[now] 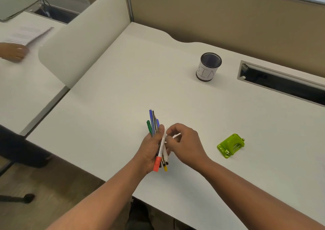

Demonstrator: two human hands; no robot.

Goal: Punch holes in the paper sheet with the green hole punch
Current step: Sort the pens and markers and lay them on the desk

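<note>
The green hole punch point(230, 145) lies on the white desk point(114, 92), to the right of my hands and apart from them. My left hand point(152, 148) is closed around a bundle of pens and markers point(159, 141), with blue and green ends sticking up and orange and yellow caps pointing down. My right hand point(184, 141) pinches a white marker in that bundle with its fingertips. Printed paper sheets point(26, 35) lie on the neighbouring desk at the far left, beyond the divider.
A mesh pen cup point(208, 66) with a white label stands at the back of the desk. A cable slot point(281, 83) runs along the back right. A curved white divider point(84, 36) separates the left desk, where another person's hand point(13, 52) rests.
</note>
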